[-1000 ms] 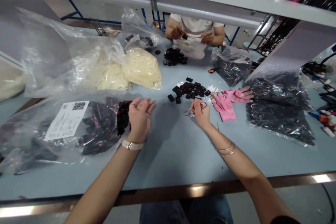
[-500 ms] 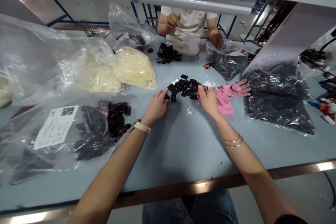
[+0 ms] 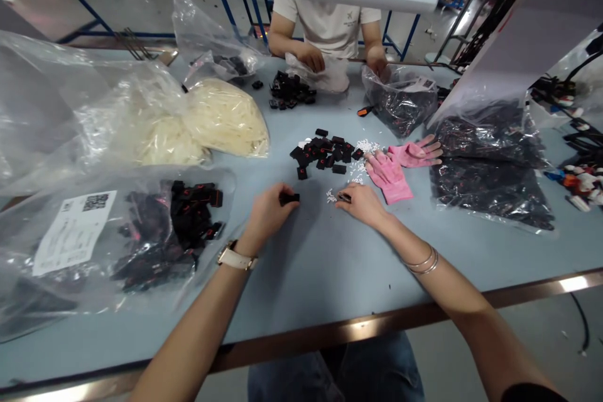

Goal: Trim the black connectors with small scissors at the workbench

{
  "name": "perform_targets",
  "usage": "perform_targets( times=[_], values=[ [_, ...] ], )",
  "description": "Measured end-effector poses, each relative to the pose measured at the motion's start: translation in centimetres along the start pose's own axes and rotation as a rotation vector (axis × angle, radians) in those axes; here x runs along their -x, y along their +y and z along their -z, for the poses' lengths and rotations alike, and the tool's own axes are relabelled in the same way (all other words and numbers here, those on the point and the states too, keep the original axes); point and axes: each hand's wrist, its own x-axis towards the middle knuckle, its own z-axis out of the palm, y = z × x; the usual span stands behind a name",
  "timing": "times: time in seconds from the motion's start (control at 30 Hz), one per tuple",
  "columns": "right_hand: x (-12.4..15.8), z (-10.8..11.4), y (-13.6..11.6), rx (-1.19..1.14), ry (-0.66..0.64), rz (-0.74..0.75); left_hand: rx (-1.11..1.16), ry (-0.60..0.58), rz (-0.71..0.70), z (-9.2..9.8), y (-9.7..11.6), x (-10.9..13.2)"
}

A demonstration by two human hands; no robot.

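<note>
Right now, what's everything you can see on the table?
Black pieces: a pile, black, table middle.
White bits: many, white, right of the pile.
Gloves: two, pink, right of the bits.
Strip bag: one, cream, back left.
Labelled bag: one, clear, front left.
Dark bags: several, black, right side.
Co-worker: one, white shirt, far side.
Table: one, blue-grey.
Left hand: holds a black piece.
Right hand: pinches a small part.

Matt black plastic clip (image 3: 289, 198), glossy poly bags (image 3: 490, 185).
</note>
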Motion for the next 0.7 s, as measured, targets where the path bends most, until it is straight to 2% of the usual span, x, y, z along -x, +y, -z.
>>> perform_targets(
  times=[0.13, 0.23, 0.43, 0.7],
  values=[
    [-0.2, -0.8, -0.2, -0.04, 0.031, 0.016, 0.156, 0.06, -0.098, -1.2, -0.3, 1.7],
    [-0.2, -1.2, 0.0, -0.023, 0.046, 0.026, 0.239, 0.042, -0.159, -1.7, -0.3, 2.4],
    [0.1, -1.4, 0.2, 0.0, 0.038, 0.056, 0.162, -0.057, -0.263, -1.9, 0.8, 3.0],
    [-0.2, -1.4, -0.5, 0.033, 0.007, 0.042, 0.213, -0.018, -0.274, -2.5, 0.4, 2.9]
  ],
)
